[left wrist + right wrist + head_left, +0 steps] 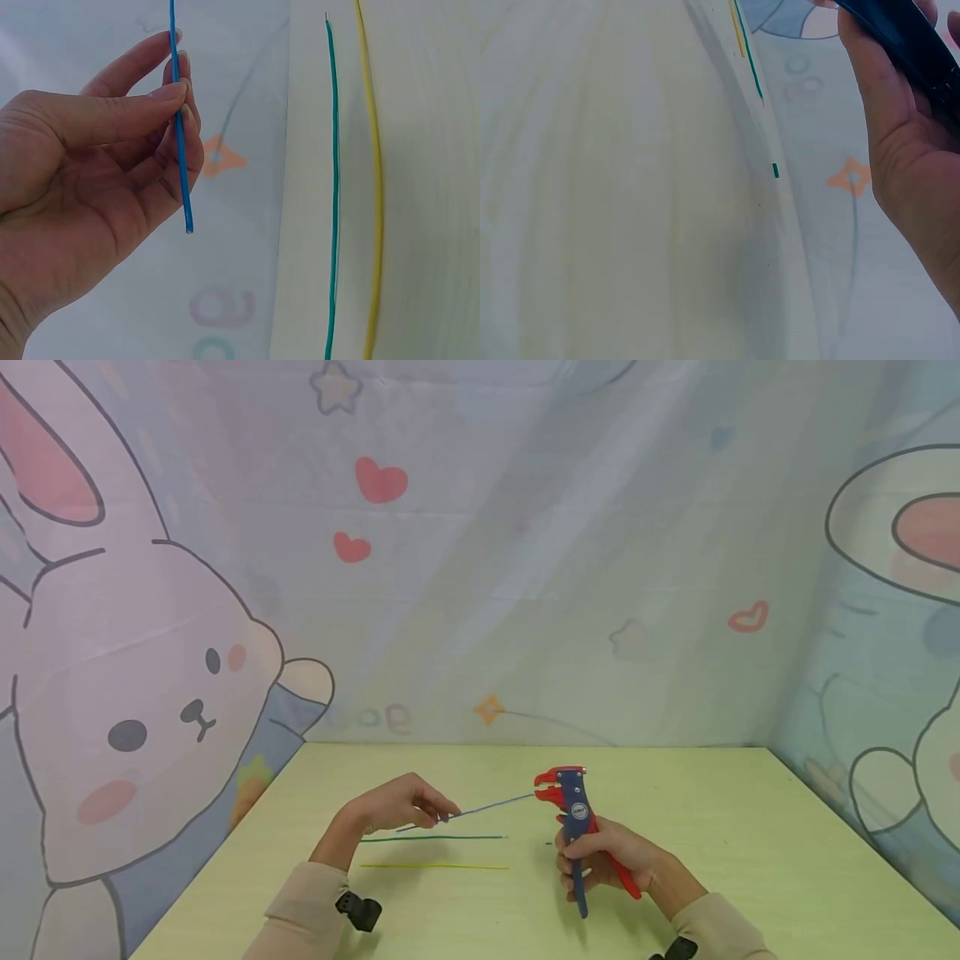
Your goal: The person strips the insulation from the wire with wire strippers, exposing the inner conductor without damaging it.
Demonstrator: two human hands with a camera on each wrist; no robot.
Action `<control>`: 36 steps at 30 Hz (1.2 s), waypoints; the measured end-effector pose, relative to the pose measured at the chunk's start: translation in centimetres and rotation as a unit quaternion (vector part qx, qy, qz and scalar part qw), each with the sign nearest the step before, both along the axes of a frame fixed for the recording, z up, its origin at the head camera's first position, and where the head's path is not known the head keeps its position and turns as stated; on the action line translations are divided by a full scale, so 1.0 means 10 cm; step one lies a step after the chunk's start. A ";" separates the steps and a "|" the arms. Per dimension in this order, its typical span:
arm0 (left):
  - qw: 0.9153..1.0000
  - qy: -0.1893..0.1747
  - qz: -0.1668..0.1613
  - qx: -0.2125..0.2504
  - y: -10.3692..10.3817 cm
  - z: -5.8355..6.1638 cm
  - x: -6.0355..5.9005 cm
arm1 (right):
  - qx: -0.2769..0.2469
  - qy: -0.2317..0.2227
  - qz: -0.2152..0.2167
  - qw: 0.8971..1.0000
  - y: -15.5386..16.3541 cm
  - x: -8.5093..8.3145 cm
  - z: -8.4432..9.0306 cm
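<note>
My left hand (pixel 401 802) pinches a blue wire (pixel 491 806) between thumb and fingers above the table. In the left wrist view, one cut end of the blue wire (pixel 182 161) hangs free below the fingers. The wire's other end reaches the red jaws of a wire stripper (pixel 577 810); I cannot tell how far inside it goes. My right hand (pixel 611 856) grips the stripper's blue and red handles, holding it upright. A green wire (pixel 435 837) with a bare tip lies on the table beside a yellow wire (pixel 435 866).
A short green piece of insulation (pixel 775 171) lies on the pale yellow table (pixel 735 860) near the right hand. Behind the table hangs a printed cloth (pixel 525 610) with rabbits, hearts and stars.
</note>
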State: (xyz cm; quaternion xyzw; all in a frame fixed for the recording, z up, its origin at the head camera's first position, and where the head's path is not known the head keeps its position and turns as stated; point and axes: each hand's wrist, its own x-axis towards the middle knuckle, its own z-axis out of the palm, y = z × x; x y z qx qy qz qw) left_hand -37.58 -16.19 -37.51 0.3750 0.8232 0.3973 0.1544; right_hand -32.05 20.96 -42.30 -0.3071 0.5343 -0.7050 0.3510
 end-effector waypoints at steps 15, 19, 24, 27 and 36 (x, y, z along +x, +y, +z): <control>0.999 0.034 -0.006 0.001 -0.02 0.04 -0.01 | 0.015 0.000 -0.009 1.000 0.02 0.01 0.01; 0.999 0.034 -0.004 0.002 -0.02 0.06 -0.01 | 0.018 -0.001 -0.010 1.000 0.01 0.02 0.02; 0.999 0.047 -0.003 0.000 0.01 0.08 0.02 | 0.018 0.000 -0.008 1.000 0.01 0.03 0.02; 0.998 0.061 -0.002 -0.004 0.04 0.11 0.04 | 0.019 -0.002 -0.008 1.000 0.00 0.03 0.02; 0.997 0.077 -0.006 -0.007 0.11 0.18 0.11 | 0.034 -0.002 -0.019 0.999 -0.01 0.03 0.02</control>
